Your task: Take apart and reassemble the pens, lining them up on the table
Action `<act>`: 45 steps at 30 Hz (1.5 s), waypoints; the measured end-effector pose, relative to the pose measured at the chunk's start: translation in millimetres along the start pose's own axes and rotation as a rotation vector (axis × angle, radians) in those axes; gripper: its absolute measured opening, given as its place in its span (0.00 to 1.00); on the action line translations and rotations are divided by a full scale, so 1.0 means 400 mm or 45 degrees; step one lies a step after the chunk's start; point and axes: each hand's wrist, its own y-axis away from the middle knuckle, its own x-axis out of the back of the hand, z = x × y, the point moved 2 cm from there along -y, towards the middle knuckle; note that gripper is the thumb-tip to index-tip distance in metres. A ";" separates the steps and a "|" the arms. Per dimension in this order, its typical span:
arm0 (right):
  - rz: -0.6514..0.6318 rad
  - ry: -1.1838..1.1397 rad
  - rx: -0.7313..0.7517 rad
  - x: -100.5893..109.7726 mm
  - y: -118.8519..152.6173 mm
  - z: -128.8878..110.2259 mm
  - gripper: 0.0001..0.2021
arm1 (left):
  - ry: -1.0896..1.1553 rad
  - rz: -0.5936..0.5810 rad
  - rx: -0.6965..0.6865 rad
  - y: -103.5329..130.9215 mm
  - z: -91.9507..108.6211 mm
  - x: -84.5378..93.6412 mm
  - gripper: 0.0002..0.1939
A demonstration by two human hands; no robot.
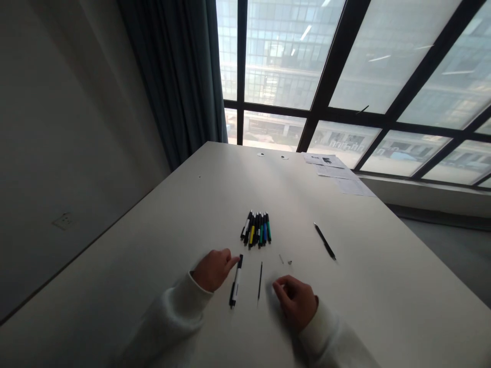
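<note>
A white-and-black pen (237, 283) lies on the table beside my left hand (214, 269). The tip of one outstretched digit reaches the pen's black upper end, while the other fingers are loosely curled and hold nothing. To the right of the pen lies a thin dark refill (260, 281). My right hand (295, 300) is closed in a pinch low over the table; whatever is between its fingertips is too small to make out. Just beyond that hand lie a thin spring-like piece (281, 259) and a small pen tip (290, 262).
Several pens (257, 230) lie in a bunch farther back. One black pen (325, 242) lies apart on the right. Printed sheets (330, 171) rest at the far right edge of the white table (184, 214), by the window. A dark curtain (184, 76) hangs behind.
</note>
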 end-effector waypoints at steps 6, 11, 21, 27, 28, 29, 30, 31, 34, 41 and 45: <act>-0.116 0.456 0.145 -0.051 -0.014 -0.082 0.10 | -0.109 -0.031 0.026 0.023 0.056 -0.043 0.21; -0.207 0.563 -0.025 -0.050 -0.013 -0.102 0.06 | -0.013 -0.078 -0.010 0.023 0.062 -0.047 0.14; -0.541 0.884 -0.150 -0.015 -0.020 -0.096 0.10 | 0.280 -0.008 -0.155 0.008 0.051 -0.026 0.14; -0.564 0.274 0.055 0.041 -0.051 -0.079 0.04 | 0.570 0.130 -0.361 0.014 0.113 0.049 0.12; -0.514 0.059 0.055 0.063 -0.059 -0.086 0.05 | 0.624 0.107 -0.425 0.015 0.129 0.064 0.12; -0.445 -0.159 0.032 0.089 -0.067 -0.097 0.06 | 0.665 0.081 -0.484 0.016 0.145 0.078 0.11; -0.398 -0.369 -0.031 0.116 -0.075 -0.111 0.07 | 0.693 0.069 -0.531 0.015 0.160 0.092 0.11; -0.362 -0.569 -0.074 0.144 -0.083 -0.131 0.08 | 0.703 0.087 -0.576 0.014 0.175 0.106 0.11; -0.223 -1.080 -0.007 0.226 -0.107 -0.205 0.10 | 0.709 0.148 -0.670 0.008 0.216 0.139 0.11; 0.023 -1.499 0.145 0.283 -0.136 -0.261 0.07 | 0.660 0.183 -0.693 -0.007 0.277 0.172 0.14; 0.219 -1.326 0.231 0.273 -0.132 -0.243 0.06 | 0.668 0.257 -0.726 -0.009 0.286 0.166 0.14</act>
